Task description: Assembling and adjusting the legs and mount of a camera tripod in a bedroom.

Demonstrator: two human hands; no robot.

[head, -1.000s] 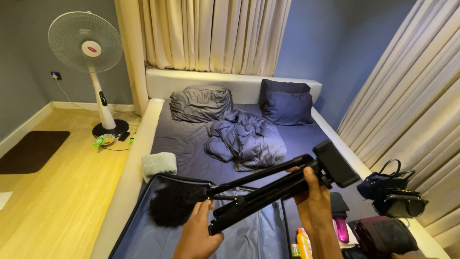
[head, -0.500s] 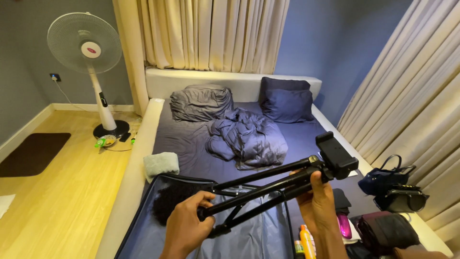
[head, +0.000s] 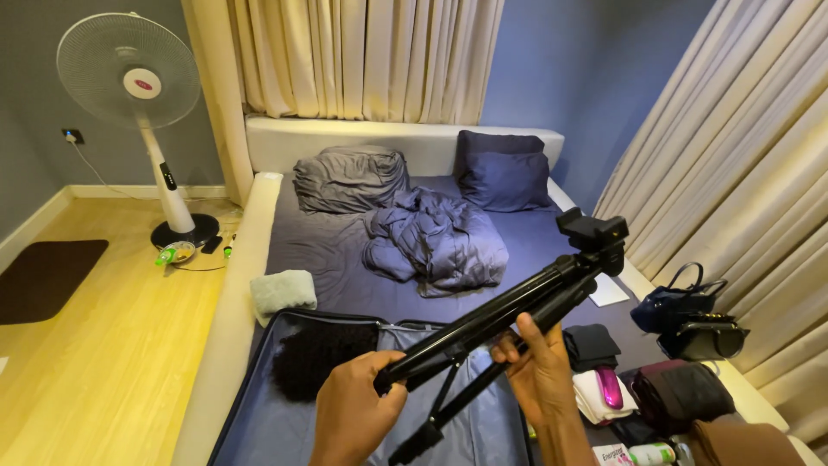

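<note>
I hold a black folding tripod (head: 509, 306) with a phone clamp at its top, slanted over the open suitcase (head: 259, 414) on the bed. My left hand (head: 354, 410) grips the lower part of the legs. My right hand (head: 535, 367) grips a leg further up, near the middle. One leg hangs loose downwards between my hands. A black curly wig (head: 315, 358) lies inside the suitcase, just left of my left hand.
Dark blue bed with a crumpled duvet (head: 435, 237), grey pillow (head: 349, 177) and blue pillows (head: 504, 177). Folded towel (head: 283, 291) at the bed's left edge. Handbags (head: 686, 319), folded clothes and bottles lie at right. A standing fan (head: 129, 78) stands on the wooden floor at left.
The tripod has tilted steeper, its clamp end rising. My right hand slid down toward the middle, and one leg has swung loose downwards. The view shifted slightly right.
</note>
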